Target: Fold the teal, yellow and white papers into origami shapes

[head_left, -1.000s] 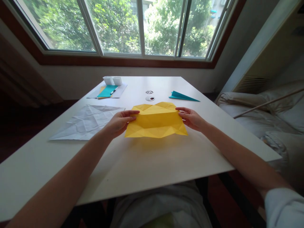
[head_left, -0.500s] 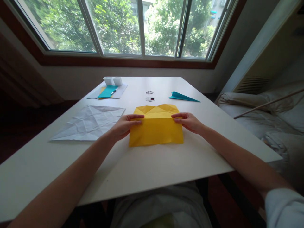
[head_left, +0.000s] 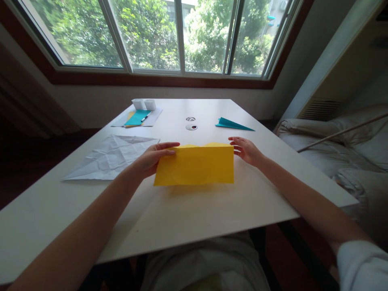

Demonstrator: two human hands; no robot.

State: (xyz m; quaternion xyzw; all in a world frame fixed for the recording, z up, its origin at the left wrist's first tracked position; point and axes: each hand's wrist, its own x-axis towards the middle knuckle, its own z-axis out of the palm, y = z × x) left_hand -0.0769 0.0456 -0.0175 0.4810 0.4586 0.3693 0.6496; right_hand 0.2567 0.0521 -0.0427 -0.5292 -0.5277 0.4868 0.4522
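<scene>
A folded sheet of yellow paper [head_left: 195, 165] hangs tilted just above the table, its fold along the top and part of a far layer showing behind that edge. My left hand [head_left: 154, 158] pinches its upper left corner, thumb on the near face. At the upper right corner, my right hand [head_left: 246, 150] has its fingers apart, at the paper's edge; whether they touch it I cannot tell. Left of the yellow paper lies a creased white sheet [head_left: 113, 157].
On the white table [head_left: 182, 226], a teal folded paper [head_left: 233, 124] lies at the right. Two round printed pieces, one a disc [head_left: 191, 127], lie beyond the yellow paper. At the back left are teal paper [head_left: 138, 117], a pen [head_left: 146, 117] and two white containers [head_left: 150, 104].
The yellow paper has tipped up, so its far creased flap is mostly hidden, and its left end has shifted left. My right hand has let go and spread its fingers.
</scene>
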